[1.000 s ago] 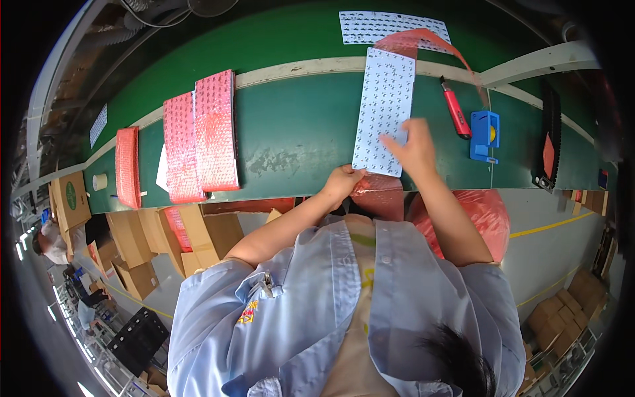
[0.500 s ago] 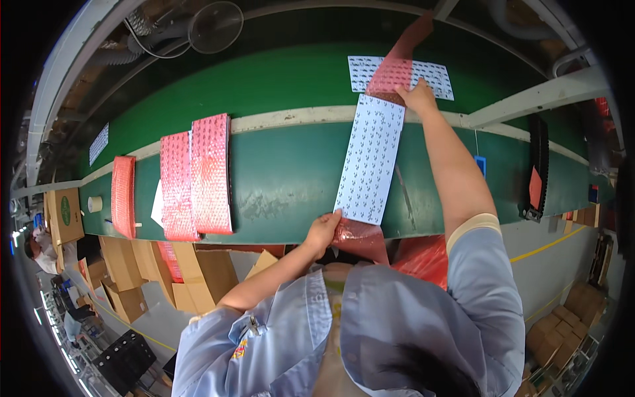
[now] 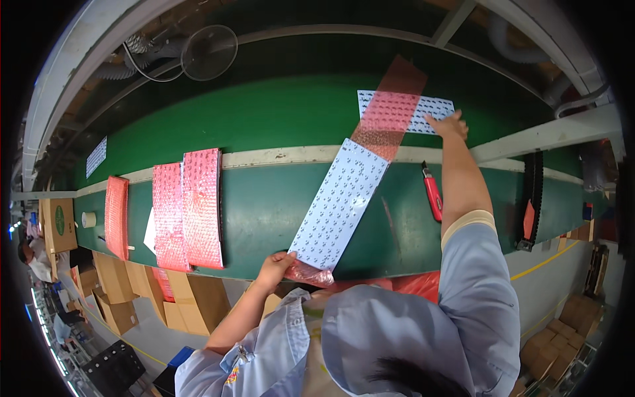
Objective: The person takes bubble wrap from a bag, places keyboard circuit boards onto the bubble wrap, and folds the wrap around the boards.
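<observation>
With L hand, pinches near-left corner of long, white, stiff-looking rectangular panel w/ rows of small dark marks; firmly closed on that corner. Lies across flat dark-green desk, long axis slanting from near edge, by the body, up to far right, far end over straight pale rail. Sits on red translucent bubble-wrap strip, visible past both ends, running on far-right approx. in line w/ long panel. Beyond rail, crosses over left part of second white rectangular panel, set more crosswise, long axis approx. L-R, on smooth bright-green surface.

With R hand, stretched to right end of second panel, beside strip rather than on it. Can't tell if gripping or just touching there; fingers partly spread. Just left of R hand = strip's far tail; toward near-left = long panel. Nearer that tail w/ R than w/ L; in contact w/ long panel via L only. Also on desk, right of long panel, apart from it: slim red-handled cutter.
</observation>
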Demonstrator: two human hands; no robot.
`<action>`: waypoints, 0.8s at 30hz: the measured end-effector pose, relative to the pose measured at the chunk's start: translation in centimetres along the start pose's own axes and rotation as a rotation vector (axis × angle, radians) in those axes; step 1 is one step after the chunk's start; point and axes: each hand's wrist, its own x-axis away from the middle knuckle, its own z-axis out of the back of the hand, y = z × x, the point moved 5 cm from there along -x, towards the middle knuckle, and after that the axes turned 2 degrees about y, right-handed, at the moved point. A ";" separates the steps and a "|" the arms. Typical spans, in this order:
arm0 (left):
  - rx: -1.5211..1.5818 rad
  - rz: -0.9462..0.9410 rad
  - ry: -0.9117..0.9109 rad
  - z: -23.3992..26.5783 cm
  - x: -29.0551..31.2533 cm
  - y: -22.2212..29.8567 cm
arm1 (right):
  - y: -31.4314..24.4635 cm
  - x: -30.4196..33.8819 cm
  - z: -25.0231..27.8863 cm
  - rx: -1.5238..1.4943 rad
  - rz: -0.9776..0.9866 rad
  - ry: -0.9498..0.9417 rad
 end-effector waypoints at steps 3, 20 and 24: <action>0.037 -0.067 -0.064 0.0 -1.4 -1.2 | 2.2 -2.6 -2.1 -0.050 -0.069 -0.216; -0.042 0.007 0.001 0.3 -2.2 -1.4 | 1.9 -8.1 1.9 -1.325 0.076 -0.714; -0.056 0.005 0.012 0.3 -1.8 -1.1 | 0.7 -2.5 5.4 -1.452 0.181 -0.645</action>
